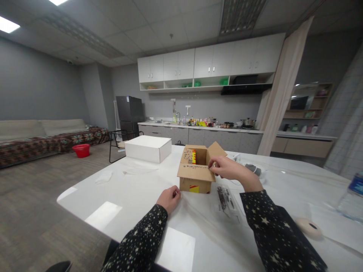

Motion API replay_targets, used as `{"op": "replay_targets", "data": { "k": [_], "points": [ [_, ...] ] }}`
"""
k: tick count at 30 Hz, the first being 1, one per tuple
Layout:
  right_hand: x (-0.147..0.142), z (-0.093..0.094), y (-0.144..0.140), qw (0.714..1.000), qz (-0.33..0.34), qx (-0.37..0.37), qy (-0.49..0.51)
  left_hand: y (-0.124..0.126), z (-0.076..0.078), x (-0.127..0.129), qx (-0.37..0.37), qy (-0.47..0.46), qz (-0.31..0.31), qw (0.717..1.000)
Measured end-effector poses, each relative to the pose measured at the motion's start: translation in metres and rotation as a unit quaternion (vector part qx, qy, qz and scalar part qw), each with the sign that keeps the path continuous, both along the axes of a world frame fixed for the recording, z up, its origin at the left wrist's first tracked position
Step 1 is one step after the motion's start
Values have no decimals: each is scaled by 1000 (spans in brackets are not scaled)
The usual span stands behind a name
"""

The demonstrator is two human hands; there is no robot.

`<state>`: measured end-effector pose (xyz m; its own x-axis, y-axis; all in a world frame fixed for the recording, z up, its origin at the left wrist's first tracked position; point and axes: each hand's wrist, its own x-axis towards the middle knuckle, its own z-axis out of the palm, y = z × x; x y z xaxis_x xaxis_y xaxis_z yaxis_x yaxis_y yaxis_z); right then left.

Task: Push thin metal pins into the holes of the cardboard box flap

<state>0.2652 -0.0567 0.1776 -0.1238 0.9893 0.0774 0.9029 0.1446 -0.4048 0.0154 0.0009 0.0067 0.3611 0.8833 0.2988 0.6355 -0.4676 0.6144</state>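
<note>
A small cardboard box (pixel 195 185) with yellow-red labels stands on the table, its flaps folded out. Small grey pieces (pixel 195 166) line the near flap's upper edge, and more dot the left flap (pixel 188 155). My right hand (pixel 224 167) is at the near flap's right corner, thumb and finger pinched together; anything between them is too small to make out. Loosely curled, my left hand (pixel 170 199) rests on the table just left of the box, with nothing visible in it. Below my right hand lies a clear plastic case (pixel 227 204) with small dark pieces inside.
A closed white box (pixel 148 148) stands at the back left of the white table (pixel 133 196). Thin clear plastic (pixel 104 177) lies at left. On the right are a grey item (pixel 253 169) in clear wrapping, a beige rounded object (pixel 309 228) and a water bottle (pixel 351 198).
</note>
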Motion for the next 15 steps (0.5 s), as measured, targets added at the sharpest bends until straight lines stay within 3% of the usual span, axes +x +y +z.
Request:
{"op": "replay_targets", "data": {
  "k": [15],
  "points": [
    [-5,4,10,997,26,49,-47,2,0,0,-10,-8,11,1000]
  ]
}}
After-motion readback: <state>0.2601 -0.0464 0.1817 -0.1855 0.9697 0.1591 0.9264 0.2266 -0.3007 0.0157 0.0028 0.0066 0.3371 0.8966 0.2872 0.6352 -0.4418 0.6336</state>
